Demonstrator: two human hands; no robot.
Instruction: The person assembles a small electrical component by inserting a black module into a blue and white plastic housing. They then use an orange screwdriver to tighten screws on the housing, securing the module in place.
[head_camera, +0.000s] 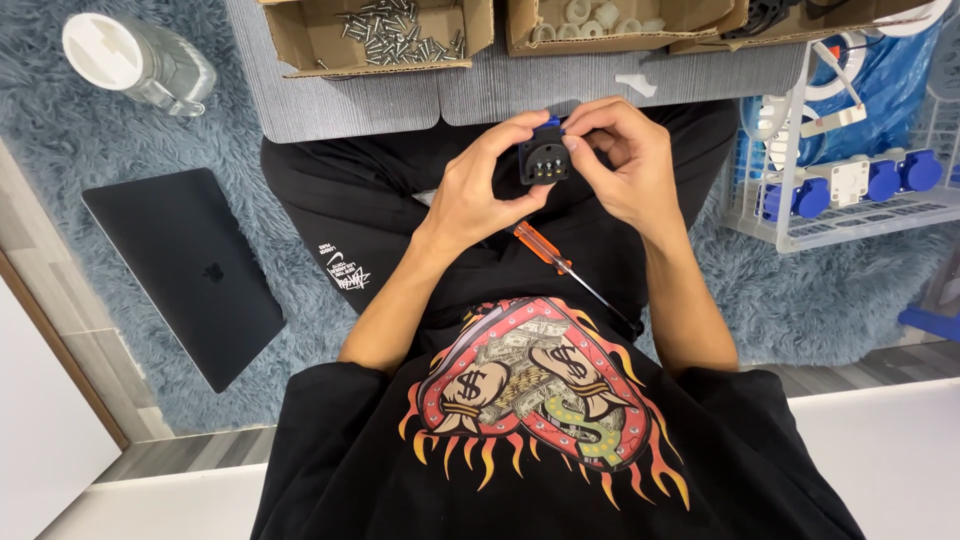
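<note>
Right over the lap, both hands close together on a small black socket insert (544, 160) with a blue part at its far edge. The left hand (478, 190) clamps it from the left, thumb under and forefinger arching over the top. The right hand (622, 165) grips it from the right, fingertips (570, 143) pressed against its face, where a few small metal contacts show. The piece is held up clear of the lap, just near of the grey mat's (350, 100) edge.

Below the hands, an orange-handled screwdriver (545, 250) lies across the black trousers, its shaft pointing toward the near right.

On the far side, the grey mat carries open cardboard boxes: the left box (300, 40) holds a heap of silver screws (400, 35), and the next box (530, 35) holds pale round parts. To the far left, a clear jug with a white lid (135, 60) lies on the blue shaggy rug (60, 140), and a closed dark laptop (185, 270) rests on the rug nearer. At the right, a white wire rack (800, 235) holds blue and white plugs (850, 180), with a blue bag (890, 80) behind it.
</note>
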